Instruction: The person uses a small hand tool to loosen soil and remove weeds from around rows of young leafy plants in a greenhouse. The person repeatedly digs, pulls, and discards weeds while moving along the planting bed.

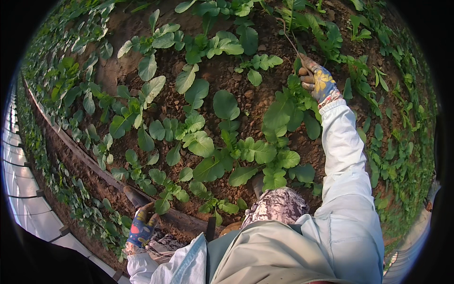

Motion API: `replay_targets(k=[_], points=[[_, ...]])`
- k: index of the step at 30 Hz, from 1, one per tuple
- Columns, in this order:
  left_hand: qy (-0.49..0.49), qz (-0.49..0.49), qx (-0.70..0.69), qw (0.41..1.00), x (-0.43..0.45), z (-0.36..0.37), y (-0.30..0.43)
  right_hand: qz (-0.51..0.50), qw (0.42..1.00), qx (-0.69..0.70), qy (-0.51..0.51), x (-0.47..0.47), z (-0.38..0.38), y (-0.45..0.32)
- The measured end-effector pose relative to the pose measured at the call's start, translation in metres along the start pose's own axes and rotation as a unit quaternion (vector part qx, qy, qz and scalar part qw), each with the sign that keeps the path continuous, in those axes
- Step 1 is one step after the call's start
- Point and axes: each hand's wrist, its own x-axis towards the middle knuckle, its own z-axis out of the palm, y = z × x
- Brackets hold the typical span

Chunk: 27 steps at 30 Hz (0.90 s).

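Observation:
My right hand (317, 80), in a flowered, soil-stained glove, reaches out over the bed. Its fingers are closed around a long, thin brown strand (289, 37), bent at its far end; whether it is a stem, a root or a wire I cannot tell. Just below that hand grows a broad-leaved green plant (283, 110). My left hand (143, 225), in a similar blue glove, is low on the left by my patterned trouser leg (165, 245). Its fingers are apart and hold nothing visible. A dark shoe tip (136, 197) shows just beyond them.
Lobed-leaf seedlings (200, 142) grow across crumbly brown soil (248, 94). A dark pipe or strip (85, 156) runs diagonally along the left. White sheeting (25, 184) with dark ribs borders the far left. My patterned knee (275, 206) is close to the leaves.

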Motion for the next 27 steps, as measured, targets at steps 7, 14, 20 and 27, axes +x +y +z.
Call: replay_targets(k=[7,14,20,27], points=[[0.019,0.011,-0.003,1.0,-0.017,-0.004,-0.003,-0.126,0.961,0.151,-0.195,-0.116,-0.027,0.062],[0.039,0.122,0.102,0.986,-0.046,-0.01,0.056,-0.11,0.948,0.258,-0.153,-0.223,0.051,0.101],[0.019,0.237,0.202,0.95,-0.088,0.005,0.071,-0.101,0.972,0.173,-0.126,-0.292,0.138,0.071],[-0.009,0.237,0.335,0.912,-0.11,0.023,0.071,-0.077,0.983,0.045,-0.163,-0.312,0.085,0.096]])
